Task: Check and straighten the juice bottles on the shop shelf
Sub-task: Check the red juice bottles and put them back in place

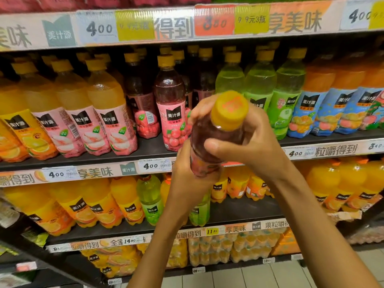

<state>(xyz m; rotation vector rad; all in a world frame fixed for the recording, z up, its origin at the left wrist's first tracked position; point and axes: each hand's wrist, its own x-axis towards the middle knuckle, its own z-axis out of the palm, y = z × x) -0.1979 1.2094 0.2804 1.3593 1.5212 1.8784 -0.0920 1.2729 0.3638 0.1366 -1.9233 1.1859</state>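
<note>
Both hands held one red grape juice bottle (209, 142) in front of the middle shelf (124, 156), tilted so its yellow cap (229, 110) faced the camera; faint red print on the cap was unreadable. Left hand (187, 177) wrapped the lower body from below, right hand (245, 140) curled round the shoulder, thumb across the front. Clear plastic, dark red juice, pink label. Shelf row behind: 美汁源 branding, yellow screw caps; three front pink-label bottles (91, 113), two red grape bottles (170, 104) reading 红葡萄, three green bottles (259, 88), three blue-label orange bottles (320, 104). Price strip (99, 29) read "400", "380", "9.9元3瓶", 享美味.
</note>
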